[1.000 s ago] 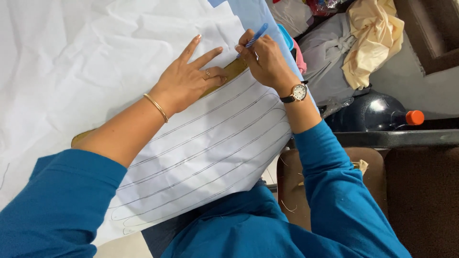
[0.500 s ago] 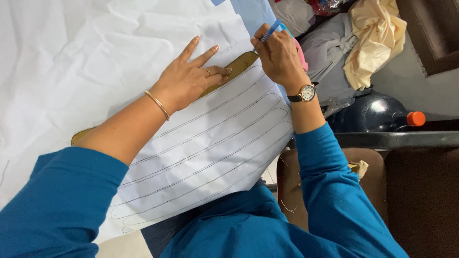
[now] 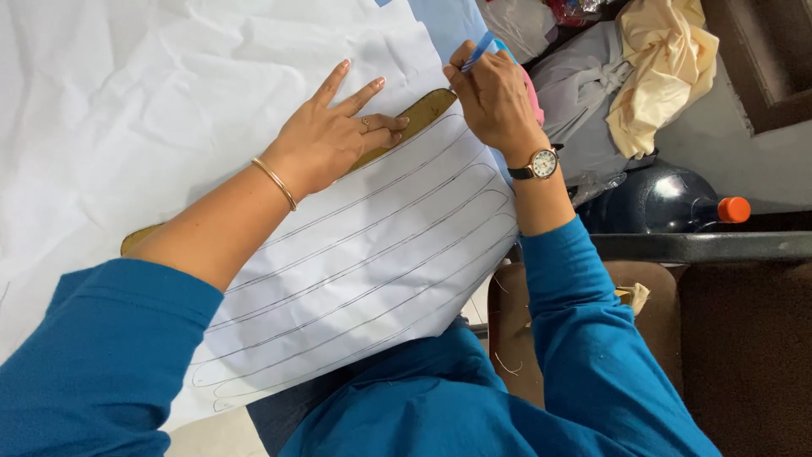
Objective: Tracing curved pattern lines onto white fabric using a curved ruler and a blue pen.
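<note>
Head view: we are pressing our left hand [image 3: 334,135], fingers spread wide and flat, on a long wooden curved ruler [image 3: 420,112] lying across the white paper [image 3: 169,93]. Our right hand [image 3: 495,97], fingers closed around a blue pen [image 3: 479,51], is working at the ruler's far right end. Drawn curved lines [image 3: 372,254] are lying nearer us.

Left hand [image 3: 334,140] lies flat, fingers spread, pinning a long curved tan wooden ruler [image 3: 423,110] onto a big white paper sheet [image 3: 169,101] covered in pencilled curved strips. Right hand [image 3: 495,97] grips a blue pen [image 3: 479,51] right at the ruler's tip.
</note>
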